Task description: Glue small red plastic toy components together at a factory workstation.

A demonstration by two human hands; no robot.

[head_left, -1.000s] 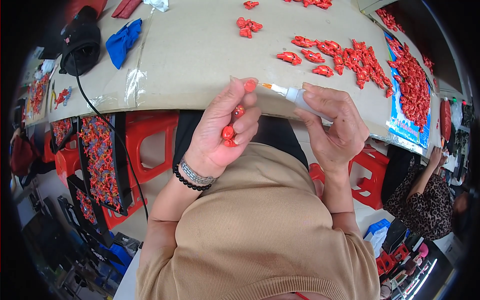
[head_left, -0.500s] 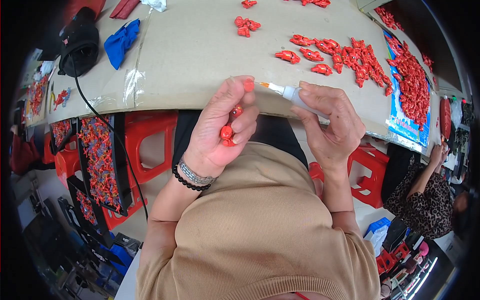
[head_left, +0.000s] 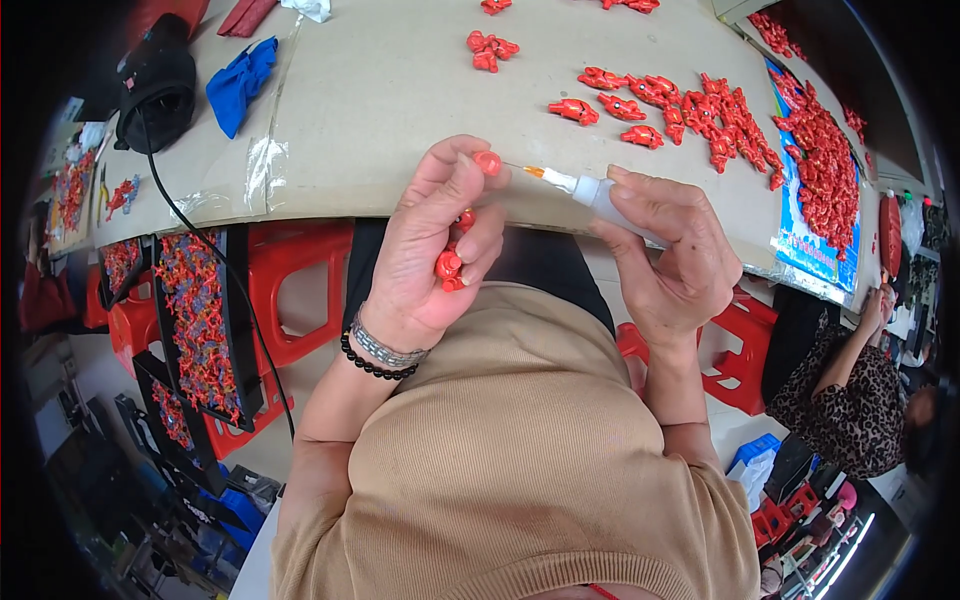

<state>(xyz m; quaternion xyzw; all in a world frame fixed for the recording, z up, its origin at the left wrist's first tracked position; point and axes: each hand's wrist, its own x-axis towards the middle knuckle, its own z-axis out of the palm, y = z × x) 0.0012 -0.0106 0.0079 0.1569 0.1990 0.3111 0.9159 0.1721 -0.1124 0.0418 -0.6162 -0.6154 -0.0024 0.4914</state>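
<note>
My left hand, palm turned up, pinches a small round red plastic piece between thumb and forefinger. Its curled lower fingers keep more red figure parts against the palm. In my right hand is a white squeeze bottle with a thin, orange-based needle tip. The needle points left at the red piece, its end close to it; whether they touch I cannot tell. Beyond the hands, several glossy red figures lie on the cardboard-covered table.
A big heap of red parts covers a blue printed sheet at the right. A black cap, a cable and a blue cloth lie at the left. Red stools and parts-filled trays stand below. Another person sits at the right.
My left hand has shifted slightly left and up, tilting the red piece. The bottle in my right hand has moved a little to the right, widening the gap between the hands.
</note>
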